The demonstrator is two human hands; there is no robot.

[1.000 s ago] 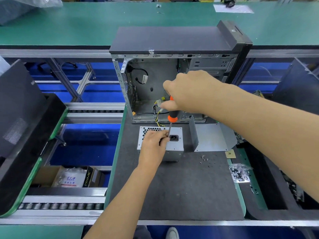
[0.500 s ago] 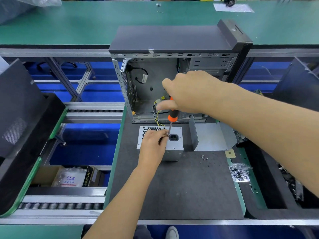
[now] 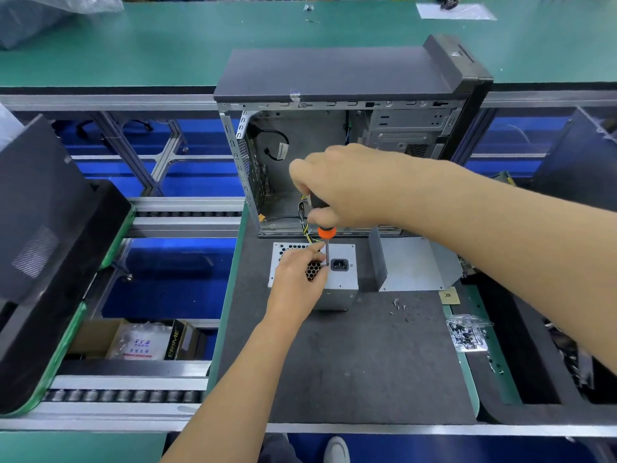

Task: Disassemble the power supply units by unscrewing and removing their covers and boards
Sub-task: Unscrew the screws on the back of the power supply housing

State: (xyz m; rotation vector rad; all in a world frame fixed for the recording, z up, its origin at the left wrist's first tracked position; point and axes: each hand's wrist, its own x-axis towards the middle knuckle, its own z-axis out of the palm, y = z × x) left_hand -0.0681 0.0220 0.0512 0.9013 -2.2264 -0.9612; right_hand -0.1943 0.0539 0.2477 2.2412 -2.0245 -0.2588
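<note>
On the dark grey felt work mat (image 3: pixel 350 362) in front of you, the silver metal power supply unit (image 3: pixel 337 289) sits near the mat's far edge, just before the open grey metal computer case (image 3: pixel 334 135) standing behind it. Your left hand (image 3: pixel 297 279) rests on the unit; your right hand (image 3: pixel 350 185) holds the orange-and-black screwdriver (image 3: pixel 325 233) upright above it. To the unit's right lies a bent grey metal cover (image 3: pixel 414 265), with small loose screws (image 3: pixel 399 307) before it, and a clear plastic bag of screws (image 3: pixel 467 334) at the mat's right edge.
</note>
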